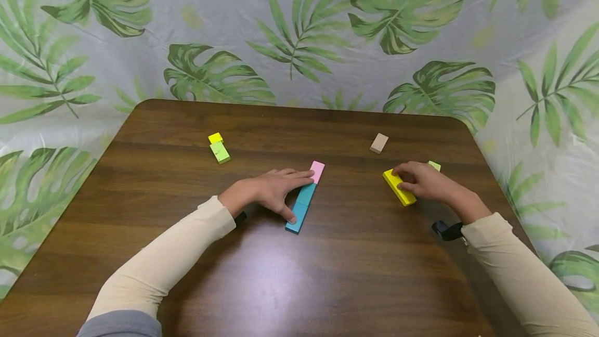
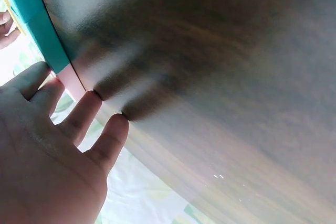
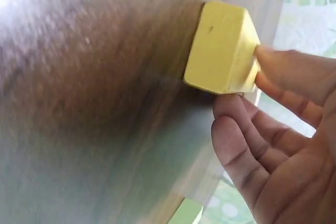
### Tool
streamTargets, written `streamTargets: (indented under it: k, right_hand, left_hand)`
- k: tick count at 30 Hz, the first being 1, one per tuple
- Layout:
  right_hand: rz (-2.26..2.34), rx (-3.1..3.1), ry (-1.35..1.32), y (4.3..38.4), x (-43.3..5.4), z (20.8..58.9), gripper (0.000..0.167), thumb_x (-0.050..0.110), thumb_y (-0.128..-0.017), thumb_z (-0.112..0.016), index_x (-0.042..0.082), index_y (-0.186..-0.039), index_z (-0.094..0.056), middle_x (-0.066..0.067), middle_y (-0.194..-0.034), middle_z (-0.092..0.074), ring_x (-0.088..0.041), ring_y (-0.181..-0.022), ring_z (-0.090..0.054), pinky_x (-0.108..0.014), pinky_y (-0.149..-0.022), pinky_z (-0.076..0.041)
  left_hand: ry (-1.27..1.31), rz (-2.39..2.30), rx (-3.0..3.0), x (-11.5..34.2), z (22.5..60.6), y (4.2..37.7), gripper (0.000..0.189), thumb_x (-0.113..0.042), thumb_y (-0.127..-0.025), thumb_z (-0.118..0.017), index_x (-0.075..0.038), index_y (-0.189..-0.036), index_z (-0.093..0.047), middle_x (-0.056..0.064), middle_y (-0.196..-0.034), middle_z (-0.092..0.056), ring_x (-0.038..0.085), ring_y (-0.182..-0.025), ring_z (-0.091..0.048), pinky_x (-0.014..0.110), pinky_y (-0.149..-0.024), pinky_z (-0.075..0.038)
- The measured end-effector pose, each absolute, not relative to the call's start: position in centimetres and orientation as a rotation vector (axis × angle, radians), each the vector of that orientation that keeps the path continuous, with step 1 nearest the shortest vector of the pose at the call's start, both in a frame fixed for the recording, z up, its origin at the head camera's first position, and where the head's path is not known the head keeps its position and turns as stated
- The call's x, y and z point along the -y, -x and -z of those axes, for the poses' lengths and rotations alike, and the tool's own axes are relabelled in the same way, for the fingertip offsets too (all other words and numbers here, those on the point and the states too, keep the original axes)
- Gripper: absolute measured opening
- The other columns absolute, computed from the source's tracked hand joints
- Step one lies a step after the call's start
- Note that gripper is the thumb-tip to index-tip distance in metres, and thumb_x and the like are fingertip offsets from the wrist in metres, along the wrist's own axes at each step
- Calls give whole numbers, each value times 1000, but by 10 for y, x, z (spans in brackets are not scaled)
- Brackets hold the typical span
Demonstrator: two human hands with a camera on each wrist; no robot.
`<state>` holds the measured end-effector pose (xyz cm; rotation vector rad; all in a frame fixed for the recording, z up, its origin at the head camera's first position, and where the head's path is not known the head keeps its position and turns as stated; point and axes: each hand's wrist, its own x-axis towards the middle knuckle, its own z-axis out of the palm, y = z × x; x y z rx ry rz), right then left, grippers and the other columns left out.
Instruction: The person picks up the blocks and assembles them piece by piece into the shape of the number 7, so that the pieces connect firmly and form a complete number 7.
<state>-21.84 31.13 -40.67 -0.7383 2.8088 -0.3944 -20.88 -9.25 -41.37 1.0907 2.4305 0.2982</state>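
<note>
Fingers of the left hand (image 1: pixel 278 189) spread apart, nearly straight, along a row of three blocks at the centre of the table (image 1: pixel 262 269). We see its thumb on the near teal block (image 1: pixel 298 213) and its fingertips by the pink block (image 1: pixel 318 170) at the far end; the far teal block (image 1: pixel 306 193) lies between, all three end to end. To the right, thumb and fingers of the right hand (image 1: pixel 426 185) curl and grip a long yellow block (image 3: pixel 219 48); we cannot tell whether it is lifted. Just beyond this hand we note a light green block (image 1: pixel 434 166), partly hidden. Farther off, near the far edge, lie a tan block (image 1: pixel 379 142) on the right and, on the left, a small yellow piece (image 1: pixel 216 138) touching a green block (image 1: pixel 220 153). Behind hangs leaf-patterned cloth (image 1: pixel 323 92).
</note>
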Motion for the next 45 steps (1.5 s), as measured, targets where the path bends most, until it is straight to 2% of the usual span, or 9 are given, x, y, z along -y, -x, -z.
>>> streamTargets:
  k: [4,7,10,15,21,30,35,42,45]
  right_hand:
    - [456,-2792,712,215,-310,407,40,10,-90,-69,-2,-127,-61,-25,-127,-57,-27,-94,-62,-44,-81,-53]
    - [521,-2751,697,214,-311,406,46,4,-88,-68,-1,-132,-58,-28,-140,-47,-29,-97,-62,-46,-83,-55]
    - [537,-2705,698,214,-312,406,49,-1,-86,-67,-1,-134,-57,-29,-145,-41,-32,-102,-63,-49,-86,-55]
    - [512,-2683,698,216,-311,406,48,-1,-87,-65,-3,-135,-57,-28,-144,-43,-35,-105,-63,-49,-88,-56]
    - [501,-2730,672,215,-307,405,49,5,-87,-70,-5,-134,-58,-28,-137,-48,-26,-95,-63,-41,-81,-56]
    - [557,-2682,564,212,-304,407,67,15,-85,-75,-5,-143,-47,-29,-133,-46,-26,-97,-64,-41,-82,-58]
    - [555,-2681,556,213,-305,406,66,17,-86,-75,-3,-143,-48,-26,-124,-51,-26,-96,-65,-39,-80,-57]
    - [558,-2690,558,213,-307,407,65,16,-86,-75,-3,-142,-49,-26,-122,-51,-27,-96,-65,-39,-79,-58]
    - [526,-2722,589,213,-305,409,64,18,-87,-75,-4,-141,-50,-25,-118,-54,-24,-93,-64,-35,-77,-56]
  left_hand:
    - [-1088,-301,-2425,92,415,209,98,-50,-80,-77,-24,-159,-24,-11,-169,-10,21,-155,-17,51,-123,-20]
    - [-1086,-307,-2419,92,414,208,98,-50,-80,-77,-24,-159,-24,-10,-169,-10,21,-155,-17,52,-123,-20]
    - [-1083,-317,-2418,92,414,209,98,-49,-80,-78,-24,-159,-25,-10,-169,-10,22,-155,-17,53,-122,-20]
    - [-1092,-322,-2430,92,415,210,98,-49,-80,-78,-23,-159,-25,-9,-169,-11,23,-154,-18,53,-122,-21]
    - [-1091,-322,-2434,93,414,210,98,-48,-80,-78,-22,-159,-25,-9,-169,-12,24,-154,-18,54,-122,-21]
    - [-1085,-326,-2429,93,413,209,99,-49,-80,-78,-23,-159,-25,-10,-169,-11,23,-154,-18,54,-121,-22]
    - [-1084,-325,-2429,93,412,208,99,-49,-80,-78,-24,-159,-24,-10,-169,-11,22,-155,-17,54,-122,-21]
    - [-1096,-330,-2431,93,411,208,98,-48,-80,-77,-22,-159,-25,-8,-169,-11,24,-155,-17,55,-122,-21]
    - [-1088,-325,-2426,93,412,208,99,-49,-80,-77,-23,-159,-24,-9,-169,-11,24,-155,-16,55,-122,-20]
